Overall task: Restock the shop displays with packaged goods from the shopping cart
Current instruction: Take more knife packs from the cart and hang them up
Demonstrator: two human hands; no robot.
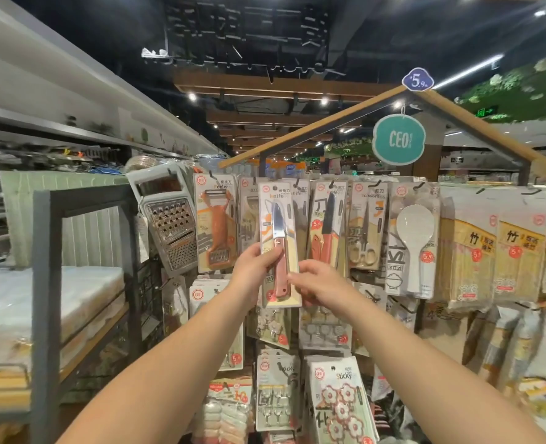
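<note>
Reached forward from the bottom edge, both bare forearms, toward the hanging display. Left hand (254, 267) gripped the packaged knife (278, 243) at its left edge, thumb curled across the front of the card near the handle, fingers behind and hidden. Right hand (318, 278) met the pack at its lower right edge, fingers bent, fingertips (294, 278) touching the card; whether pinching it or only steadying it, could not tell.

Held upright in front of the top row of hooks, between the peeler pack (215, 224) and the second knife pack (327, 224), covering another pack behind. Looked like this: a tall white backing card with a round red logo at the top left, the word "knife" printed beneath, a short pointed steel blade uppermost and a salmon-pink handle below with rivets, all under a clear blister; a red price dot near the bottom left corner.

Hung further right, a scissors pack (366, 225) and a white rice paddle (414, 238). Hung tilted to the left, a metal grater (169, 225). Hung lower down, sticky hook packs (338, 402).
</note>
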